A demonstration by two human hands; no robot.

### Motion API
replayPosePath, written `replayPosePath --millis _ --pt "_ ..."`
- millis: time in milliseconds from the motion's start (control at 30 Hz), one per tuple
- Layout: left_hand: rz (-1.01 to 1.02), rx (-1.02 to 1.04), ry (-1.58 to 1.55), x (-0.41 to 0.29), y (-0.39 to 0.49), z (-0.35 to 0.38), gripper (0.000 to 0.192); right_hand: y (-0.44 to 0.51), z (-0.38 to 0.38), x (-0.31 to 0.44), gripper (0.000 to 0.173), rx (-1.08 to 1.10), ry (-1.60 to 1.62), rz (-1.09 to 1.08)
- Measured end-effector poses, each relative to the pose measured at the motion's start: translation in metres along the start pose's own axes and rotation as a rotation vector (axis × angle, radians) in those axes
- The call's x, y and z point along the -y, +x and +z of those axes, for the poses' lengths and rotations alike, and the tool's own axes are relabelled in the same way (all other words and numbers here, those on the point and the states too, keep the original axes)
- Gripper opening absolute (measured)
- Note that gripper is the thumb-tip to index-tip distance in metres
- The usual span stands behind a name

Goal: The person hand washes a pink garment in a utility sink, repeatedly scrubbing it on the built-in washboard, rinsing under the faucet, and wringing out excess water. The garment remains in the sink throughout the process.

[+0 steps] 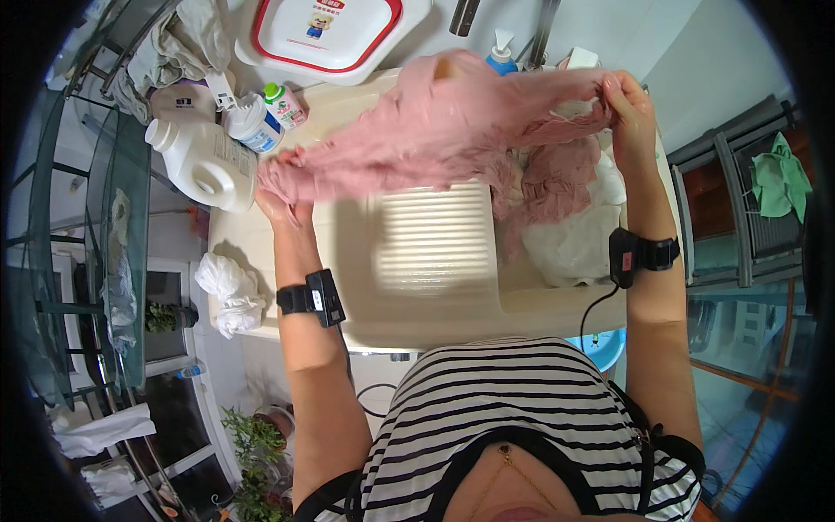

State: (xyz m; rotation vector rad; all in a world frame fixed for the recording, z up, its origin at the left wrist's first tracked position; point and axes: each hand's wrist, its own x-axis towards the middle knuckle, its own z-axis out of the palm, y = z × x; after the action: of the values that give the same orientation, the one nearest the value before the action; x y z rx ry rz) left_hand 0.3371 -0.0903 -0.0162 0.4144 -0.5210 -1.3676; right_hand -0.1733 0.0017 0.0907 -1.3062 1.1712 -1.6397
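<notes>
A wet pink garment [424,124] is stretched across the laundry sink, blurred in its middle. My left hand [280,196] grips its bunched end at the left. At the far right my right hand [629,111] pinches the other end, raised above the basin. Below the cloth lies the ribbed washboard [434,241] moulded into the cream sink. Part of the pink fabric [561,183] hangs down into the basin on the right. White cloth [574,248] sits in that basin, partly covered by the pink fabric.
Left of the sink stand a white detergent jug [202,163], a white tub [254,127] and a green-capped bottle [285,107]. A crumpled white plastic bag [231,290] lies on the left ledge. A red-rimmed white basin [326,68] leans at the back, near a blue pump bottle [501,59].
</notes>
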Motion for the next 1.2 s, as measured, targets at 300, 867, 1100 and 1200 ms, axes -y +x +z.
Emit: replayPosePath --millis 300,867,1100,1200 --pt "-0.002 -0.173 1.064 0.073 -0.075 -0.059 0.04 -0.054 0.071 -0.15 0.034 0.086 -0.306 0.121" --pt "0.331 0.386 2.194 0.161 -0.025 0.024 0.03 -0.046 0.201 -0.212 0.023 0.343 -1.156 -0.33" --pt "0.61 0.834 1.857 0.13 -0.096 0.017 0.036 -0.092 0.154 -0.186 0.036 0.6 -0.919 -0.684" --pt "0.459 0.856 1.965 0.147 -0.08 -0.002 0.028 -0.086 0.159 -0.194 0.035 0.677 -0.951 -0.425"
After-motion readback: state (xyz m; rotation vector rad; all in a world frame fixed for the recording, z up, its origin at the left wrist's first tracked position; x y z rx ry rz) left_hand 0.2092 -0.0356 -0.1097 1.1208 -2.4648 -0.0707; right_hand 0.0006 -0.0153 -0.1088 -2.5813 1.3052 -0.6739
